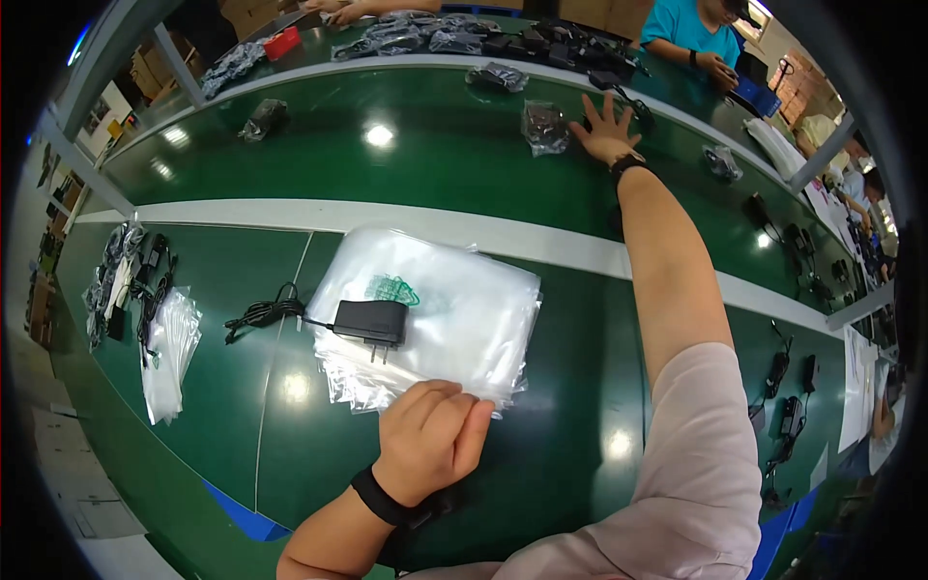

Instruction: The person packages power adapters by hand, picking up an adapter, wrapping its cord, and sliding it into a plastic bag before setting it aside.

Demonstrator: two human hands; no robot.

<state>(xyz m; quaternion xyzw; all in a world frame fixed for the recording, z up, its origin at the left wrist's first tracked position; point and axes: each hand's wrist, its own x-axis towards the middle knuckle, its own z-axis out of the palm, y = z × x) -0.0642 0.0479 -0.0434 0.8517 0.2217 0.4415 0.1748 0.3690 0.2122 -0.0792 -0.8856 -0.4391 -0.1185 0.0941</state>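
Note:
My left hand (430, 440) is closed at the near edge of a stack of clear plastic bags (474, 309); whether it pinches a bag is hidden. A black power adapter (371, 322) lies on the stack, its two prongs toward me and its coiled cable (263, 312) off to the left. My right arm stretches across to the green belt at the back. There my right hand (607, 130) is spread open, its fingertips near a black adapter with a cable (633, 104). Just left of that hand lies a bagged black adapter (545, 128).
More bagged adapters (263, 120) are scattered on the belt, and a heap of them (561, 43) fills the shelf beyond. Loose adapters and a fan of bags (172, 353) lie at the left. Several black adapters (791, 416) lie at the right. Co-workers (691, 43) stand beyond.

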